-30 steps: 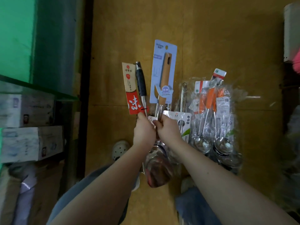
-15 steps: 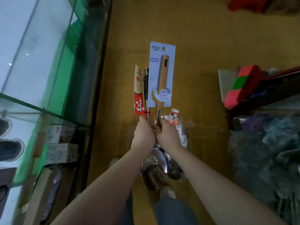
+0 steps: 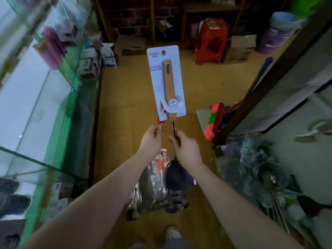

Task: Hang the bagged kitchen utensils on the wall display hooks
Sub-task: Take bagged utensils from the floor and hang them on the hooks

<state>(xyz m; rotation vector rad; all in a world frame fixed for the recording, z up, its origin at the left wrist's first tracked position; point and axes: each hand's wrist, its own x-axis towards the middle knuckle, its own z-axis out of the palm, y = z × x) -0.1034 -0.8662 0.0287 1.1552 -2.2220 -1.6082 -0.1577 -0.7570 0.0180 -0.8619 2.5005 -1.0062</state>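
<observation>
Head view: your right hand (image 3: 186,150) pinches the steel shank of the wooden-handled utensil (image 3: 168,83), card above the grip; your left hand (image 3: 150,139) pinches a red-tagged utensil (image 3: 158,119). Hold the hang hole (image 3: 163,53) uppermost for hooking.

pale blue card (image 3: 166,81); red stool (image 3: 211,41)

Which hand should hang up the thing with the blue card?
Probably the right hand: it grips the stem of that wooden-handled utensil, card hole up. The left hand pinches the red-tagged utensil.
</observation>
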